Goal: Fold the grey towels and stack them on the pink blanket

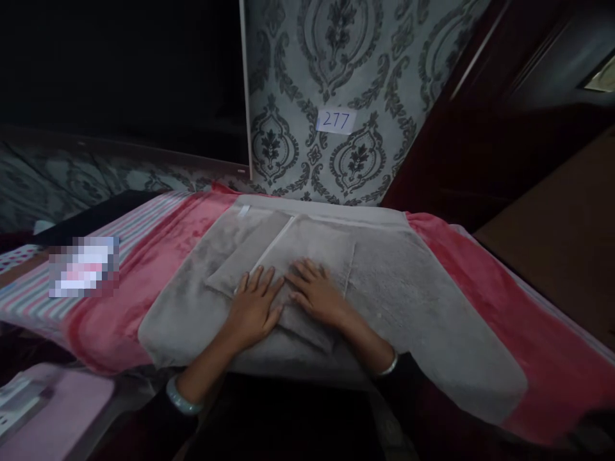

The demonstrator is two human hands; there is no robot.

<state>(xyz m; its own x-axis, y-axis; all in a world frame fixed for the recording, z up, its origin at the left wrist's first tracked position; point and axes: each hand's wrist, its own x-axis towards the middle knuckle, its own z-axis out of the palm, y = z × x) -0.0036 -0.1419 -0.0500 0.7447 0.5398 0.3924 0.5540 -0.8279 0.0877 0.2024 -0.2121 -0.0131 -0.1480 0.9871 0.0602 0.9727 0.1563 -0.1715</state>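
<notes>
A folded grey plush cloth piece (pixel 331 246) with a white zipper line lies on a larger grey plush cloth (pixel 413 288). My left hand (pixel 254 304) rests flat on its near left part, fingers spread. Beside it, my right hand (pixel 317 294) also lies palm down on the folded piece, fingers apart. The two hands almost meet at the thumbs and fingertips. What lies under the palms is hidden. Neither hand grips anything.
Under the grey cloth spreads a red plush blanket (pixel 192 237), over a striped cloth (pixel 148 221). A dark television (pixel 125 77) stands at the back left. A brown box-like panel (pixel 557 237) borders the right. A pink object (pixel 77 410) sits at the lower left.
</notes>
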